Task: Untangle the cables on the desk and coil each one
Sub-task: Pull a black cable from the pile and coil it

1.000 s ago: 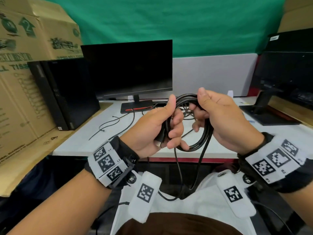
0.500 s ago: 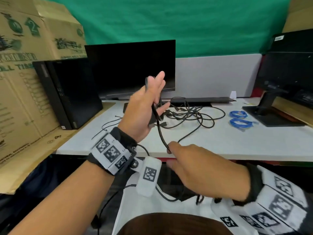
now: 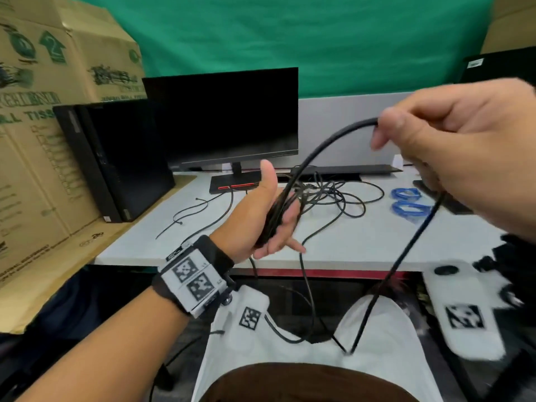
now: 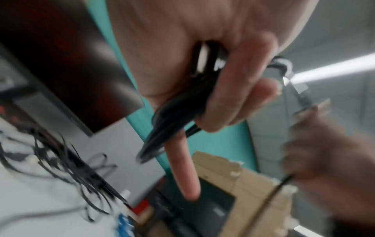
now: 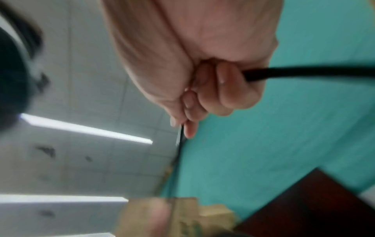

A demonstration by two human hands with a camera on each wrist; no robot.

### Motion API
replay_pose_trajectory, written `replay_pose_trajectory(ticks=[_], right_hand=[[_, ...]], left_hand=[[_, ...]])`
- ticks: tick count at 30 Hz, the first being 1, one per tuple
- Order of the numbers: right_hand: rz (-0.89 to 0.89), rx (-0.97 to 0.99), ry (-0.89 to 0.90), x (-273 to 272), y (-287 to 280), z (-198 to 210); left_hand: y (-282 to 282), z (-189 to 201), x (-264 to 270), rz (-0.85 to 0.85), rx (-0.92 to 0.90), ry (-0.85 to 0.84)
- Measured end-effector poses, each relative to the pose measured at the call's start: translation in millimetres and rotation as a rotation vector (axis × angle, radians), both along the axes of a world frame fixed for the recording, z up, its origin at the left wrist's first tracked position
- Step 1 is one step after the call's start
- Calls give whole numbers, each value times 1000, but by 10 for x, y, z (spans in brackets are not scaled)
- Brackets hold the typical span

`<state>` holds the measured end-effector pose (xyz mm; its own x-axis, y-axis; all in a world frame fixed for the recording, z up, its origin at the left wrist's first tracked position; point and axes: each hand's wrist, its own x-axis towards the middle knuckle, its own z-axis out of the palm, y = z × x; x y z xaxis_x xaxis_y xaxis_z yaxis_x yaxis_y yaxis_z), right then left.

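Note:
My left hand (image 3: 272, 219) is held above the front edge of the white desk (image 3: 179, 245), thumb up, gripping a bundle of loops of a black cable (image 3: 313, 158). In the left wrist view its fingers (image 4: 239, 89) curl round that bundle (image 4: 174, 118), with one finger sticking out straight. From there the cable arcs up to my right hand (image 3: 420, 146), raised at the upper right, which grips it in a fist (image 5: 213, 83). The free length (image 3: 406, 250) hangs from the right hand down to my lap. A tangle of thin black cables (image 3: 327, 192) lies on the desk behind my left hand.
Two coiled blue cables (image 3: 406, 203) lie at the right of the desk. A dark monitor (image 3: 223, 117) and a keyboard (image 3: 348, 169) stand at the back, a black PC tower (image 3: 116, 158) and cardboard boxes (image 3: 43, 111) at the left. Loose thin ties (image 3: 188, 213) lie at the desk's left.
The two hands have parted from the coil. My right hand dropped to the desk edge along the cable, then swept up and right, drawing the cable into a high arc.

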<state>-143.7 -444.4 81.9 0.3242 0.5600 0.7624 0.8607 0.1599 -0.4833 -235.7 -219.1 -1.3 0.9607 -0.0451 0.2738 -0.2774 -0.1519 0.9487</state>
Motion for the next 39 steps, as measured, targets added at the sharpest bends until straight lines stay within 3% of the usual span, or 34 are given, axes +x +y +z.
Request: replay_pose_trajectory(ticks=[2,3,9,12,14,17,19,22,26,28,31,33,35,37,39], right_hand=[[-99,53,71,216,160,-100],[-135,31,109,299,230,-168],[-211,-270,181,412,450,-482],[-75,-552,119,260,526,-686],[62,-733,184,99,560,-806],[177,-978,268,-129,544,-837],[222,-1050,147,-257,475,-763],[191,-921,-71,-405,348,-569],[-27,-518,-223,-323,254,-344],[-108,-282,-152,-191,237,-284],[-146,-78,-116,-26,275,-296],[-36,-110,-25,60,329,-371],[150,-237,167,98,368,-453],[303,-307,323,129,386,-501],[345,-311,409,149,403,-516]], left_hand=[[-102,48,-57,-311,-165,18],[-145,67,-74,-384,-188,5],[-285,146,-103,-404,-312,-80],[-247,253,-54,-243,-316,-186],[-174,283,-18,-63,-282,-233],[-29,230,23,305,124,-359],[84,170,55,474,368,-404],[173,58,62,561,478,-355],[126,-38,13,443,409,-170],[51,23,-15,269,253,-84],[-121,101,-71,-148,39,-23],[-231,130,-114,-356,-65,-20],[-309,158,-138,-445,-131,-27],[-336,207,-163,-415,-153,-13],[-312,252,-183,-304,-132,22]])
